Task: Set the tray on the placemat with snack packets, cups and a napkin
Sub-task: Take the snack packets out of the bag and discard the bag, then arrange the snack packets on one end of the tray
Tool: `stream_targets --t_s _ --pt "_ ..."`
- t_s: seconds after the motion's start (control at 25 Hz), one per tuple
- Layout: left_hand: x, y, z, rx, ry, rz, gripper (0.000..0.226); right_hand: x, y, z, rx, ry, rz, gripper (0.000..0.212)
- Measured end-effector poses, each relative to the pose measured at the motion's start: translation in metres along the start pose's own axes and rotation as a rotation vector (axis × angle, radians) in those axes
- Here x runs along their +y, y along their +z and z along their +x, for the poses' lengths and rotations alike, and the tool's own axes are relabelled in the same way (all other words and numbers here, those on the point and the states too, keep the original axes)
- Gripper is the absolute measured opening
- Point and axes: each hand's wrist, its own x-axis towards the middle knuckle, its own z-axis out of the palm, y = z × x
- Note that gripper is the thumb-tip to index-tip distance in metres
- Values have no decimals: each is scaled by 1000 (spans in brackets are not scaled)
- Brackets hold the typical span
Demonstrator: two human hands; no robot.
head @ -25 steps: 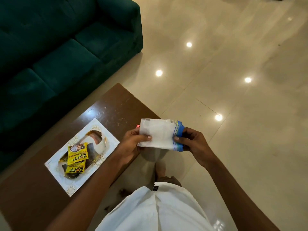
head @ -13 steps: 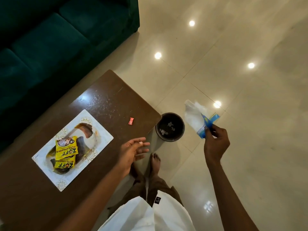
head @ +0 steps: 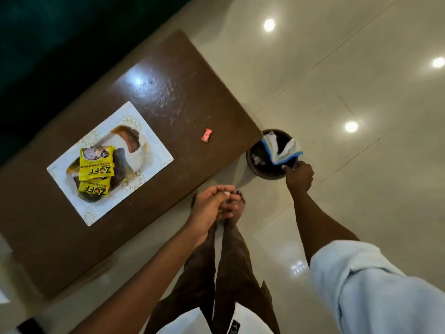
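Note:
A white placemat (head: 154,150) with gold patterns lies on the brown table (head: 168,88). On it sits a tray (head: 131,141) carrying two yellow snack packets (head: 96,162). My right hand (head: 298,175) pinches a white cloth with blue edging (head: 284,150) and holds it over a dark round bin (head: 267,173) on the floor beside the table's corner. My left hand (head: 213,206) hangs over the floor near the table's front edge, fingers loosely curled, holding nothing. No cups are in view.
A small red wrapped sweet (head: 206,135) lies on the table near the right corner. A dark green sofa (head: 60,44) runs behind the table. My bare feet (head: 237,203) stand on the glossy tiled floor (head: 361,189) next to the bin.
The cloth left my left hand and now hangs from my right hand alone. My right hand swung it right and down over the bin. My view tilted downward.

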Motion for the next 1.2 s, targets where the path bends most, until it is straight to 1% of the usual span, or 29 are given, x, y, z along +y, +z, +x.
stream_targets --t_s 0.12,0.2,0.4,0.52,0.6,0.64,0.68,0.76,0.88,1.0,1.12,1.2 --pt "-7 -5 0 17 -8 -45 22 8 9 -8 -79 -14 -35 33" --pt "-13 -12 -9 26 -7 -77 22 13 7 -27 -109 -41 -74 31" --pt "-28 -38 -46 57 9 -181 14 35 13 -101 -216 -103 -138 29" --pt "-37 -72 -65 119 43 -265 17 25 26 -152 -322 -181 -177 28" --pt "-39 -102 -75 178 67 -320 22 1 38 -185 -346 -279 -186 25" --pt "-40 -117 -78 203 81 -345 22 -14 42 -202 -356 -337 -184 20" --pt "-41 -133 -83 227 97 -366 22 -34 48 -222 -372 -418 -191 15" --pt "-42 -163 -92 268 110 -371 21 -77 61 -257 -394 -553 -178 13" --pt "-42 -207 -104 284 107 -392 14 -142 77 -309 -450 -666 -176 20" --pt "-41 -253 -114 277 115 -397 3 -188 93 -349 -455 -827 -303 22" --pt "-36 -311 -122 258 155 -364 4 -218 110 -392 -449 -910 -419 24" --pt "-30 -349 -130 268 197 -368 4 -233 124 -415 -443 -915 -446 25"
